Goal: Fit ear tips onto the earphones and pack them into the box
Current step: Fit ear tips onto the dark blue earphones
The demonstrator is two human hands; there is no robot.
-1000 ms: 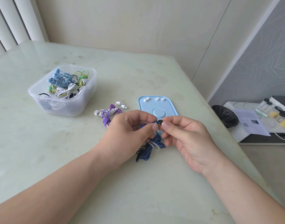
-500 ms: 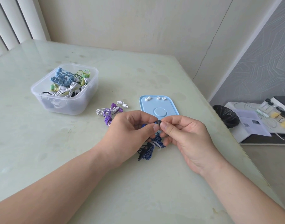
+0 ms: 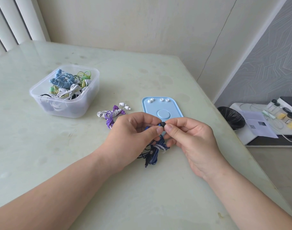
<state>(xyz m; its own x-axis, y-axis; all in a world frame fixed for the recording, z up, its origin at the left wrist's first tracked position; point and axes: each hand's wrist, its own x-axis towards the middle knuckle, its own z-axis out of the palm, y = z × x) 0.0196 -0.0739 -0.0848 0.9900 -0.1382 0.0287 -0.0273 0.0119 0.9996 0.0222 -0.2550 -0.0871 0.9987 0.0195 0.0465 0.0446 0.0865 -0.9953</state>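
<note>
Head view. The left hand (image 3: 133, 135) and right hand (image 3: 191, 138) meet above the table (image 3: 42, 155), both with fingers curled. Thumb and forefinger of each hand pinch a black ear tip (image 3: 162, 125) from opposite sides. The tip appears to sit on a blue earbud, though whether it is fully seated cannot be told. The blue earphone cable bundle (image 3: 154, 151), tied with a white band, hangs below the hands and touches the table. Just behind the hands lies a light blue tray (image 3: 173, 112) carrying three white ear tips (image 3: 161, 99) along its far edge. A purple-and-white earphone set (image 3: 111, 115) lies left of the tray. The clear plastic box (image 3: 62, 108), holding several coiled earphones, stands further left.
</note>
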